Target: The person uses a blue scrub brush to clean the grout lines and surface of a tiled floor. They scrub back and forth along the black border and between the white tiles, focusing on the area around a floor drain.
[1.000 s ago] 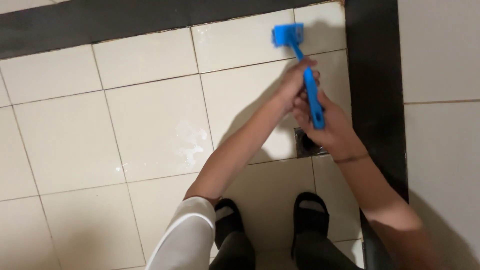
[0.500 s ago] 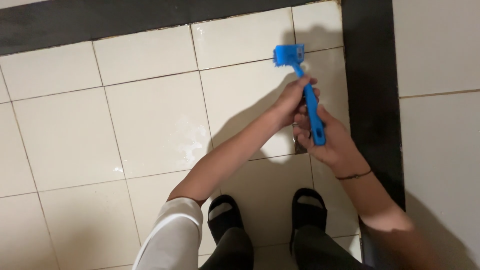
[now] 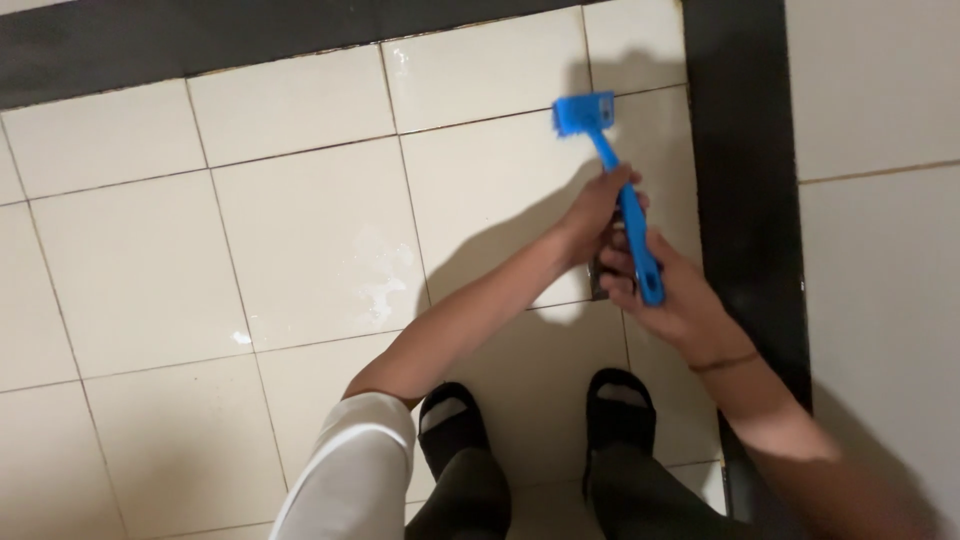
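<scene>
Both hands meet right of the frame's centre on one blue brush (image 3: 615,180). Its handle runs slantwise from lower right to upper left, and its square bristled head sits in the upper middle-right of the frame, over a pale tile near the grout line.

The left hand (image 3: 595,215) comes up from the lower middle on a bare forearm with a white sleeve (image 3: 350,470) at the bottom edge. Its fingers are curled shut around the middle of the handle. The right hand (image 3: 675,300) enters from the lower right, a thin dark band (image 3: 725,362) at the wrist. Its fingers are wrapped around the lower end of the handle, whose tip shows just past them. The two hands lie just beside each other along the handle.

Between them, against the floor, shows a small dark patch; what it is cannot be told.

The floor (image 3: 300,250) is cream square tiles, with a whitish smear left of centre. A black strip (image 3: 745,200) runs down the right side, another across the top. Right of the strip lie larger pale tiles (image 3: 880,200).

At the bottom middle, two feet in black slides, the left slide (image 3: 455,430) and the right slide (image 3: 620,410), stand on the tiles below the hands, under dark trouser legs.
</scene>
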